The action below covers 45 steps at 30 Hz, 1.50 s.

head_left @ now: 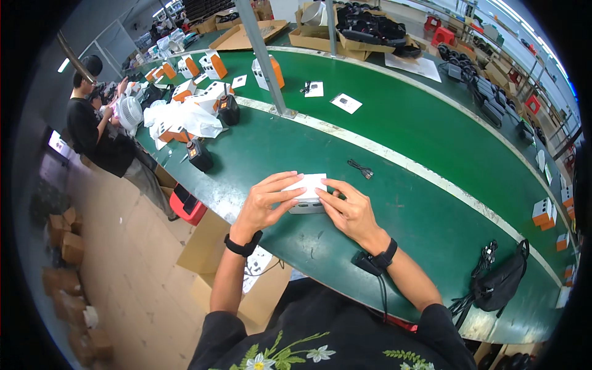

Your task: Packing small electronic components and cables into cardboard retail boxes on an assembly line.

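In front of me a small white box (313, 184) sits on the green worktable (246, 161), with grey printing on its near side. My left hand (269, 200) grips its left side, the fingers lying over the top. From the right, my right hand (350, 213) grips it too, fingertips on the top and thumb side hidden in part. Both wrists wear black bands. A bundled black cable (361, 169) lies beyond my right hand. Two black box-shaped devices (198, 154) stand to the left, near a white plastic bag (188, 117).
A grey metal post (262, 58) rises from the table's divider strip. White-and-orange boxes (213, 65) and paper cards (346, 103) are on the green belt. A black bag (499, 280) with cables lies at right. An open carton (213, 246) is below left; a person (102, 123) stands beyond.
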Each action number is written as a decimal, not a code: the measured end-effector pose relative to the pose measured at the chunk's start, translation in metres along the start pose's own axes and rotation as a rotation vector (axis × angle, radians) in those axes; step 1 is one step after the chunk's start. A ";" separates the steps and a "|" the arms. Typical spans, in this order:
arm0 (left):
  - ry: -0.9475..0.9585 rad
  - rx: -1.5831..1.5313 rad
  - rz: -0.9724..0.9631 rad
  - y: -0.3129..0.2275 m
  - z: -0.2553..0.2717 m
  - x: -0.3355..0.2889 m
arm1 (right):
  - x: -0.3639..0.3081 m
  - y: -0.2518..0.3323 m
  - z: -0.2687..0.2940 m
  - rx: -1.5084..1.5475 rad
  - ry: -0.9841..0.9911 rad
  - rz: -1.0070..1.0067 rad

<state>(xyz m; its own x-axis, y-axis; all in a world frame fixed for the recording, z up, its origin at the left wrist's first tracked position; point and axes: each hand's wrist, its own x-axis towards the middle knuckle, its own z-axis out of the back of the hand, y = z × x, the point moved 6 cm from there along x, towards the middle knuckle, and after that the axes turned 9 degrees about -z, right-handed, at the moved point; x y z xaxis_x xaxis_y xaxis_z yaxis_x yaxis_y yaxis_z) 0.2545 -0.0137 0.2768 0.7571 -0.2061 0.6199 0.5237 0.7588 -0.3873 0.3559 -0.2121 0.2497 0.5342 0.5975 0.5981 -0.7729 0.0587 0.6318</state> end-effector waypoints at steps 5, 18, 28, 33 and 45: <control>0.090 -0.021 0.049 -0.007 -0.003 -0.009 | 0.008 0.013 0.005 -0.080 0.119 0.054; -0.096 -0.318 0.326 -0.028 -0.081 -0.048 | -0.017 -0.023 -0.030 0.026 0.087 -0.036; 0.413 -0.344 0.209 -0.029 -0.055 0.032 | -0.006 -0.095 0.121 -0.456 -0.282 -0.249; 0.502 -0.071 0.161 0.047 -0.081 0.063 | -0.040 -0.182 0.255 -0.673 -0.701 -0.688; 0.126 0.386 0.516 0.345 -0.154 0.237 | 0.006 -0.135 0.161 -0.393 -0.234 -0.515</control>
<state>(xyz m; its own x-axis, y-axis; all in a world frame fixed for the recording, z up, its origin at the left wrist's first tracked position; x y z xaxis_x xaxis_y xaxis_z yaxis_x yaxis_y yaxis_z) 0.6743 0.1040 0.1850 0.9258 0.1909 0.3263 -0.0792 0.9419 -0.3263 0.5181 -0.3451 0.2475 0.8926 0.2297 0.3879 -0.4436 0.6010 0.6649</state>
